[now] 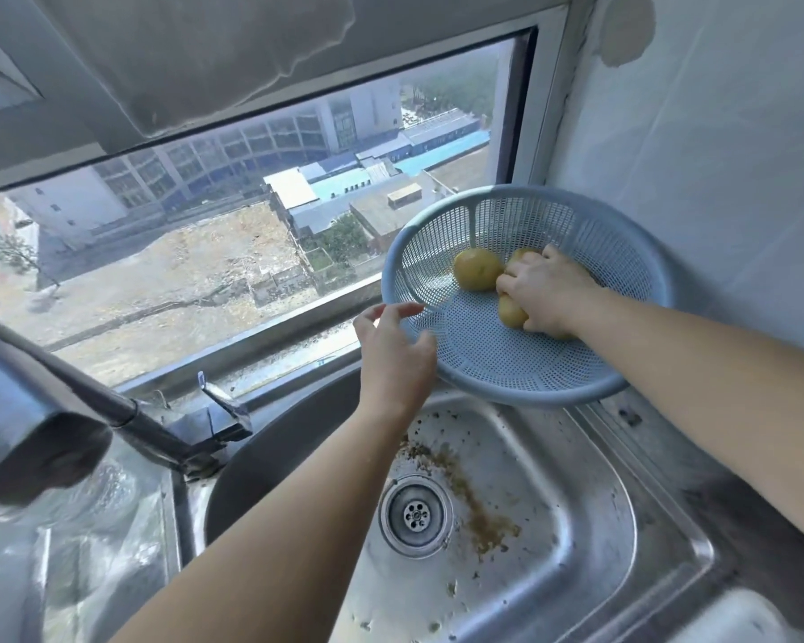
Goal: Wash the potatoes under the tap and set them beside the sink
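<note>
A pale blue plastic colander (507, 364) rests tilted at the sink's far right corner, against the wall. Yellow potatoes lie inside it. One potato (476, 270) sits loose at the left. My right hand (546, 290) reaches into the colander and is closed over another potato (510, 312), which shows below my fingers. My left hand (393, 348) is at the colander's near left rim, fingers spread and curled around the edge, holding nothing else. The steel sink (590, 517) lies below, with brown dirt around its drain (416, 515).
The tap (112, 406) runs dark and slanted across the left, with a lever (224, 399) near its base. A window fills the wall behind the sink. A white tiled wall stands at the right. A wet steel counter lies to the left of the basin.
</note>
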Motion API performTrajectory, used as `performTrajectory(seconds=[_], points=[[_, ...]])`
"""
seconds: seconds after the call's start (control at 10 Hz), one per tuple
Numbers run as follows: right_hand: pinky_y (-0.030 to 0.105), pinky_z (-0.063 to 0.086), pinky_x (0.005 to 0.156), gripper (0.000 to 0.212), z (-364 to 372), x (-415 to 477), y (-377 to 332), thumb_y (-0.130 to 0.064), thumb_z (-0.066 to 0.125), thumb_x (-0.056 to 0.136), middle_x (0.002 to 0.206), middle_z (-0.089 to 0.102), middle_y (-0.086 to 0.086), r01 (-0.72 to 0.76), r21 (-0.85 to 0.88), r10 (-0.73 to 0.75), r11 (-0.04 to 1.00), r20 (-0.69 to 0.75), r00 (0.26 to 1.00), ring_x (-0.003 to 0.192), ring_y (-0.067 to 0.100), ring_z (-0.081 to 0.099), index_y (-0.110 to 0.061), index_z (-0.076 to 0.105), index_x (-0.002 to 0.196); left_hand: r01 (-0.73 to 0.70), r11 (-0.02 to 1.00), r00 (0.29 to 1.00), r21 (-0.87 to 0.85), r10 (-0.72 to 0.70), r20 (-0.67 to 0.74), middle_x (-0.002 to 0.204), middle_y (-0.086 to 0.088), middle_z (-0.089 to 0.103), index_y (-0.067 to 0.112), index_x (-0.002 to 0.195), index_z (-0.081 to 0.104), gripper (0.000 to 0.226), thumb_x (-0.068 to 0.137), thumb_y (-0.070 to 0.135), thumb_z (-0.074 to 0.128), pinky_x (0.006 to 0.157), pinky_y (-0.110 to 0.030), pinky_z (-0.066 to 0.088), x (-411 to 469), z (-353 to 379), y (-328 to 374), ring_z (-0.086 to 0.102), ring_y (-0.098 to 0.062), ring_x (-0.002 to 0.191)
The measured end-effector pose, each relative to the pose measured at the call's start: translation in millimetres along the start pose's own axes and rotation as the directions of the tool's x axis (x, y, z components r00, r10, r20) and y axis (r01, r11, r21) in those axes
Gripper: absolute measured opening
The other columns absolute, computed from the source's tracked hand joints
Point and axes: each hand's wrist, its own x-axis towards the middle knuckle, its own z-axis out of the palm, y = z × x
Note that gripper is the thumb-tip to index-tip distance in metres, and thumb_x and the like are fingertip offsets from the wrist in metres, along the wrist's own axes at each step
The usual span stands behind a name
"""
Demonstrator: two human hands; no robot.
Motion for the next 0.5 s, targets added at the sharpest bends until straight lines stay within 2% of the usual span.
performTrajectory(seconds=[0.1, 0.2, 0.3, 0.4, 0.5], points=[[0.052, 0.039, 0.097, 0.057, 2, 4, -3, -0.039, 0.073, 0.072, 0.124, 0.049, 0.005, -0.044, 0.026, 0.042, 0.999, 0.043, 0.998, 0.116, 0.031, 0.044, -0.026, 0.045, 0.121, -0.033, 0.998, 0.999, 0.046, 0.033, -0.011, 0.134, -0.003, 0.032, 0.018, 0.120, 0.055, 0.028, 0.093, 0.010, 0.053, 0.061, -0.008, 0.048, -1, -2, -6, 0.056, -0.010, 0.082], [0.055, 0.042, 0.095, 0.065, 3, 5, -3, -0.044, 0.077, 0.068, 0.127, 0.047, 0.005, -0.091, 0.064, 0.086, 0.994, 0.076, 0.993, 0.118, 0.033, 0.044, -0.028, 0.043, 0.122, -0.042, 0.996, 0.999, 0.076, 0.040, 0.023, 0.144, -0.002, 0.031, 0.019, 0.121, 0.056, 0.030, 0.092, 0.013, 0.053, 0.091, -0.029, 0.051, -1, -5, -12, 0.052, -0.023, 0.118], [0.052, 0.037, 0.102, 0.069, -5, -4, -8, -0.050, 0.073, 0.071, 0.132, 0.047, 0.005, -0.089, 0.072, 0.084, 0.993, 0.068, 0.994, 0.122, 0.031, 0.044, -0.028, 0.044, 0.129, -0.045, 0.998, 0.996, 0.053, 0.040, 0.085, 0.150, 0.002, 0.027, 0.019, 0.127, 0.055, 0.035, 0.093, 0.015, 0.054, 0.091, -0.034, 0.054, -3, -9, -16, 0.055, -0.010, 0.112], [0.056, 0.040, 0.099, 0.046, -14, -15, -11, -0.050, 0.061, 0.080, 0.125, 0.051, 0.003, -0.139, 0.210, 0.131, 0.968, 0.053, 0.990, 0.118, 0.032, 0.047, -0.030, 0.053, 0.122, -0.050, 0.998, 0.995, 0.042, 0.046, 0.091, 0.146, -0.003, 0.034, 0.018, 0.132, 0.051, 0.037, 0.095, 0.015, 0.054, 0.072, -0.017, 0.054, -9, -13, -14, 0.056, -0.002, 0.093], [0.052, 0.048, 0.088, 0.013, -37, -34, -19, -0.043, 0.054, 0.088, 0.101, 0.060, 0.001, -0.123, 0.381, 0.154, 0.916, -0.052, 0.987, 0.095, 0.026, 0.056, -0.032, 0.062, 0.089, -0.072, 0.995, 0.996, 0.068, 0.068, 0.057, 0.127, -0.001, 0.051, 0.017, 0.131, 0.051, 0.035, 0.096, 0.017, 0.053, 0.055, -0.010, 0.046, -18, -23, -11, 0.057, -0.010, 0.098]])
